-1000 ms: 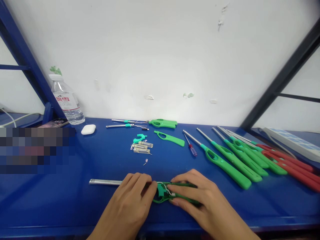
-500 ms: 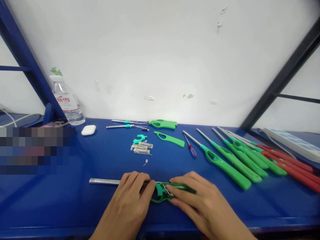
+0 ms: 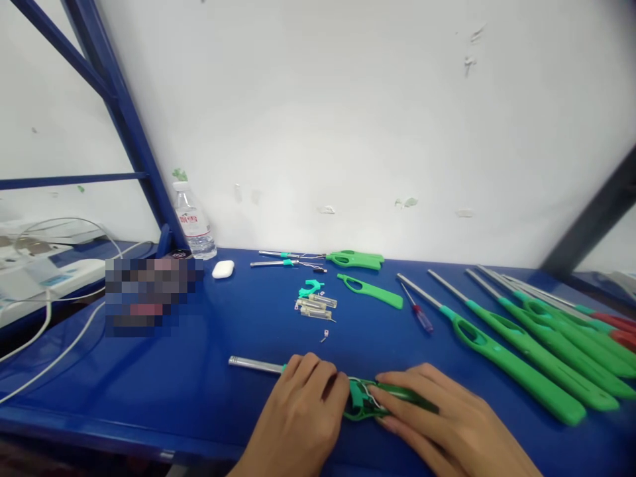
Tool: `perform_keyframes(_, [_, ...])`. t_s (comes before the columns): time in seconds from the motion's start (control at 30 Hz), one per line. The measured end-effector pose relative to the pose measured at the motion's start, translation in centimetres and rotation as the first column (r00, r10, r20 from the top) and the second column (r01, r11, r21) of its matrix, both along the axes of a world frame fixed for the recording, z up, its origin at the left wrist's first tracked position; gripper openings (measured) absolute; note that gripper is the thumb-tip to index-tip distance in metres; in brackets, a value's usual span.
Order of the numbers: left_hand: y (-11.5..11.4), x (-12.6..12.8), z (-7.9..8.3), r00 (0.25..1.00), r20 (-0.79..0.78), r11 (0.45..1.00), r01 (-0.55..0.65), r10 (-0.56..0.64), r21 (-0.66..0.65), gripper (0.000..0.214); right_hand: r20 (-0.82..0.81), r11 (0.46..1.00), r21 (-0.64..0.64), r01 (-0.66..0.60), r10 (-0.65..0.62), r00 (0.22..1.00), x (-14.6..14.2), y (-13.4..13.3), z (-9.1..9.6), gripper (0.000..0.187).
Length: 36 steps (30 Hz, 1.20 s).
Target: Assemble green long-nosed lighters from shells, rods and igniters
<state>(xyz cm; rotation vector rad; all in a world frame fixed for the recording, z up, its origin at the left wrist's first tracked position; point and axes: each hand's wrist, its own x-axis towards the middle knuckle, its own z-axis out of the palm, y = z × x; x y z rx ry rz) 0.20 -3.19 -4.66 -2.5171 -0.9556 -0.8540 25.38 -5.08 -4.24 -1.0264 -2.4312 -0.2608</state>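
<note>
A long lighter lies across the blue table near the front edge, its silver tube (image 3: 251, 364) pointing left and its open green handle (image 3: 382, 399) to the right. My left hand (image 3: 303, 411) rests curled over the joint between tube and handle, fingers pressing on it. My right hand (image 3: 447, 424) lies over the handle's rear part, fingers closed along it. A teal trigger piece and a thin white wire show between the two hands.
Loose parts (image 3: 314, 301), a green handle half (image 3: 370, 291), a small screwdriver (image 3: 420, 315) and two part-built lighters (image 3: 318, 258) lie mid-table. Several finished green lighters (image 3: 517, 358) fan out at right. A water bottle (image 3: 195, 222), white case (image 3: 223, 269) and cables (image 3: 54, 331) sit at left.
The camera has turned left, so everything sits further right in the picture. Both hands stay on the lighter in the same grip.
</note>
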Motion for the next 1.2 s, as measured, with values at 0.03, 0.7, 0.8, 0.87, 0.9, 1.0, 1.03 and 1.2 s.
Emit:
perform_keyframes(0.03, [0.1,0.0,0.0,1.0,-0.002,1.0,-0.004,0.004,-0.006,0.033,-0.003,1.0,0.017,-0.006,0.006,1.0,0.0,0.1,0.0,0.033])
perform_keyframes(0.7, [0.4,0.6,-0.7,1.0,0.03,1.0,0.007,-0.007,0.001,0.011,0.005,0.996,0.09,-0.01,0.009,1.0,-0.2,0.6,-0.2,0.038])
perform_keyframes(0.8, [0.5,0.7,-0.6,0.999,0.044,1.0,0.017,-0.017,0.004,0.014,0.005,0.993,0.115,-0.005,0.005,1.0,-0.1,0.7,-0.2,0.036])
perform_keyframes(0.87, [0.5,0.7,-0.5,0.998,0.054,1.0,0.02,-0.02,0.004,0.013,0.006,0.993,0.121,-0.004,0.004,1.0,-0.1,0.7,-0.1,0.036])
perform_keyframes(0.9, [0.5,0.8,-0.4,0.998,0.059,1.0,0.022,-0.022,0.003,0.012,0.006,0.992,0.124,-0.004,0.004,1.0,-0.1,0.7,-0.1,0.036])
perform_keyframes(1.0, [0.5,0.7,-0.5,0.997,0.067,1.0,0.029,-0.028,-0.004,0.01,0.01,0.992,0.129,-0.005,0.004,1.0,-0.1,0.8,-0.2,0.037])
perform_keyframes(1.03, [0.6,0.7,-0.6,0.997,0.068,1.0,0.029,-0.029,-0.009,0.01,0.01,0.991,0.131,-0.002,0.001,1.0,-0.1,0.8,-0.3,0.038])
perform_keyframes(1.2, [0.6,0.5,-1.2,0.998,0.066,0.998,0.023,-0.02,-0.052,0.007,0.032,0.99,0.141,0.011,-0.016,0.999,0.2,0.8,-0.5,0.037])
